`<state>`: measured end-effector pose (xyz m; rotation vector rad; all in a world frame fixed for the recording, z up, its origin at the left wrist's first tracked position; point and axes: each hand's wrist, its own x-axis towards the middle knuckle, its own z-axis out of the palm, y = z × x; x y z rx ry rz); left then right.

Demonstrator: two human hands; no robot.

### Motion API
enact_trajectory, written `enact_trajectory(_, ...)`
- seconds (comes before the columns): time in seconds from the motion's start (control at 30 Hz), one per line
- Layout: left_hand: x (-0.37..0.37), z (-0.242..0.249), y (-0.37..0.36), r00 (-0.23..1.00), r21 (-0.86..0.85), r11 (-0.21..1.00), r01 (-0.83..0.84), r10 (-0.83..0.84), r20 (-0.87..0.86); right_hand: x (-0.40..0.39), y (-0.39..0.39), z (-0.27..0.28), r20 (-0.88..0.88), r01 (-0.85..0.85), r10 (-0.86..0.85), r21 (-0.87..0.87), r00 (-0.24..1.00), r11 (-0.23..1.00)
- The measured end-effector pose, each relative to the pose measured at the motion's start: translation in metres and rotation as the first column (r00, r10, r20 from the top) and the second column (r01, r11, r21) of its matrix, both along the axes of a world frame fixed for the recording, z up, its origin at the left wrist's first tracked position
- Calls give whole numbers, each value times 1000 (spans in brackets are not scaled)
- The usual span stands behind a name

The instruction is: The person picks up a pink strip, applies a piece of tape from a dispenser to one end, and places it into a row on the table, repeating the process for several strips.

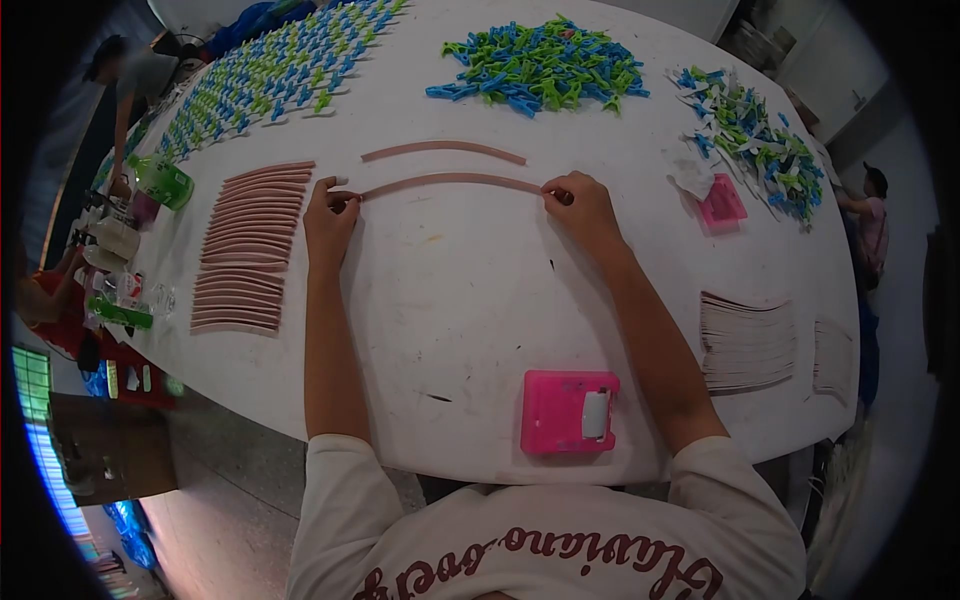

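Observation:
A long brownish-pink strip (450, 180) stretches between my two hands over the white table (450, 330). Its left end is pinched by my left hand (333, 215), which has a white covering on one fingertip. The right end sits between the thumb and fingers of my right hand (582, 208). Just beyond lies a second, similar strip (445, 148), touched by neither hand. To the left of my left hand, several such strips (250, 245) are laid out in a column.
Blue and green clips (545, 65) are heaped at the back. More clips stand in rows (270, 75) at back left. A pink box with a white roll (570, 412) is near me. Dark-edged strips (748, 340) lie right, bottles (160, 180) left. Other people are at both sides.

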<state>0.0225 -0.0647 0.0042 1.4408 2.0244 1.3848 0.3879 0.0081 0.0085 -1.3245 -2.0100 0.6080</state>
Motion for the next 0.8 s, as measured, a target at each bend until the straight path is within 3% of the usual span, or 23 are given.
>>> enact_trajectory(0.8, 2, 5, 7, 1000, -4, 1000, 0, 0, 9, -8, -3, 2, 136, -14, 6, 55, 991, 998)
